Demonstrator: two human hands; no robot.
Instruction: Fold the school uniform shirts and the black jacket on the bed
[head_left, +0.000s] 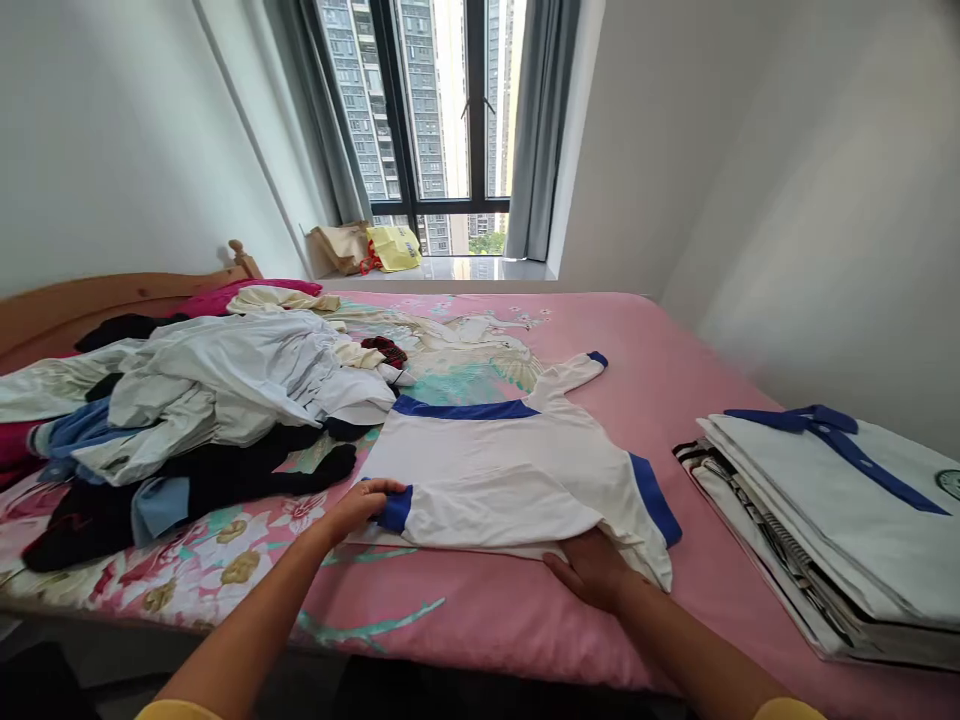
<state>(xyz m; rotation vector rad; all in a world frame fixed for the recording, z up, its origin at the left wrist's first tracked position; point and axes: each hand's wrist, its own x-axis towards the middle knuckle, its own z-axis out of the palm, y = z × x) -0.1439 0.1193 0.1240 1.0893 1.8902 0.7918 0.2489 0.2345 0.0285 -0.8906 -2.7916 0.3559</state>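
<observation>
From the head view, a lightly wrinkled white shirt with blue bands lies spread on a pink floral bed, one sleeve folded across. The left hand pinches its blue cuff; the right hand reaches under fabric, grip unclear. Windowsill: brown paper bag, yellow bag, contents hidden.

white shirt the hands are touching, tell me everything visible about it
The white shirt lies spread on the pink bedding, lightly wrinkled, its cloth looking soft. Blue bands edge several parts, including the outstretched far sleeve. The left hand touches a near blue band; the right hand is partly hidden under the near edge.
</observation>
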